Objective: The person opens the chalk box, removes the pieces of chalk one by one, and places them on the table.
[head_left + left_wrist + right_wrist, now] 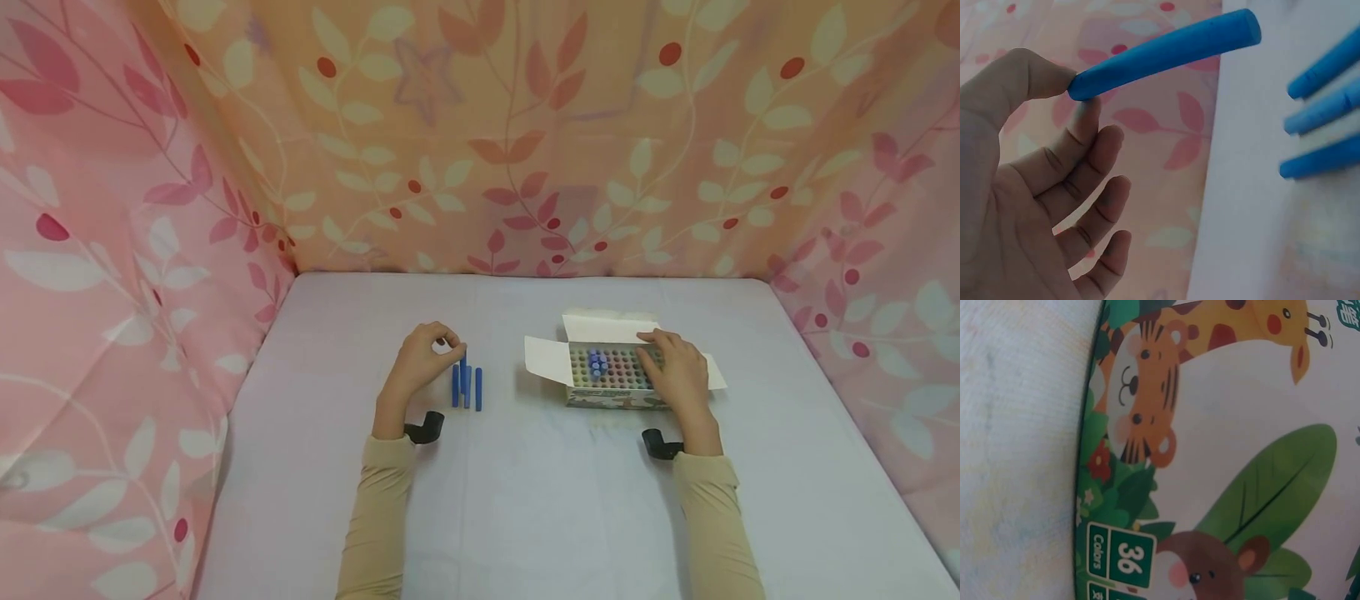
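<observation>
Between thumb and index fingertip, my left hand (422, 360) pinches one end of a blue chalk stick (1166, 56); the other fingers curve loosely. Just beneath, three more blue chalk sticks (478, 390) lie side by side on the table. My right hand (681, 375) rests over the right end of an open chalk box (615, 401), with thumb and index finger apart above the rows. A cluster of blue chalk sticks (597, 365) stands out among the colored ends in the box. The right wrist view shows only the printed box wall (1222, 406), not the fingers.
White flaps (547, 360) fold outward around the box. A white cloth (525, 500) covers the table, with faint colored smudges near the box. Floral curtains (487, 167) enclose the back and both sides. Black wrist mounts (426, 427) sit beside both wrists.
</observation>
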The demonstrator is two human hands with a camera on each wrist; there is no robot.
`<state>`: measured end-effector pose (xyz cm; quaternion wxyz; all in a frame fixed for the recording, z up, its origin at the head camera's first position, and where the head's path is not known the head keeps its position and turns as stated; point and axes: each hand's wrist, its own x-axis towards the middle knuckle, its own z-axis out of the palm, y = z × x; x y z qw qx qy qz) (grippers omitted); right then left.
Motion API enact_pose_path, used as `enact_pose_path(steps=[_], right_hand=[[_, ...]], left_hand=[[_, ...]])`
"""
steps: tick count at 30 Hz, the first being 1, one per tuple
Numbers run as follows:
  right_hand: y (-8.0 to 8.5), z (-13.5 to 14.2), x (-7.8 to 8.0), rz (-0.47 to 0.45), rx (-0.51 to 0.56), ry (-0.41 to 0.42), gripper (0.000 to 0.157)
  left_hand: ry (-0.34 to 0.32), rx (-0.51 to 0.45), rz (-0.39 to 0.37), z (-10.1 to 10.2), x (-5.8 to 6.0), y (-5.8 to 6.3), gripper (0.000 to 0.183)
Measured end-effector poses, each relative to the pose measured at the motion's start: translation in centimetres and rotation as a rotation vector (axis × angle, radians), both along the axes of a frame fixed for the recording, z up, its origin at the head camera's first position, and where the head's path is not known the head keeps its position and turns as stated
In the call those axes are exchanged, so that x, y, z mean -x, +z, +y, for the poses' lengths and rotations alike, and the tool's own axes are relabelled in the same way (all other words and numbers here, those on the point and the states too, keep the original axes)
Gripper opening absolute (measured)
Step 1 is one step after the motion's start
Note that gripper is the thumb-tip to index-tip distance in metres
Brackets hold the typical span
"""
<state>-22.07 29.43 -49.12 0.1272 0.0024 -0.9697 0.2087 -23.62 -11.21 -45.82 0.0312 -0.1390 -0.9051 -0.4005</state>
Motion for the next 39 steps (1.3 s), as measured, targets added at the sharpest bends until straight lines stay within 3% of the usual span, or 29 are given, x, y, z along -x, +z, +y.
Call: enact_pose_path(steps=[7,15,24,31,39], right_hand=[[-0.1,0.0,0.1,-0.004,0.003,-0.002,0.036],[-0.1,0.0,0.1,-0.011,0.014,0.003,0.036],[0.0,0.0,0.1,-0.011,0.013,0.004,0.035],[0.1,-0.1,0.1,-0.007,0.012,0.007,0.035],[0.2,-0.1,0.0,-0.015,0.005,0.004,0.035]], left_hand=[[0.07,0.08,-0.084,-1.3,0.2,-1.3,0.017],[0.085,0.157,-0.157,-2.1,0.7,-2.5,0.018],[0.115,0.198,-0.14,-2.3,1.1,-4.3,0.022],[0.141,0.189,-0.121,-2.0,1.0,-4.8,0.022],[0.151,0.261,-0.114,-1.9,1.2,-5.3,0.026]])
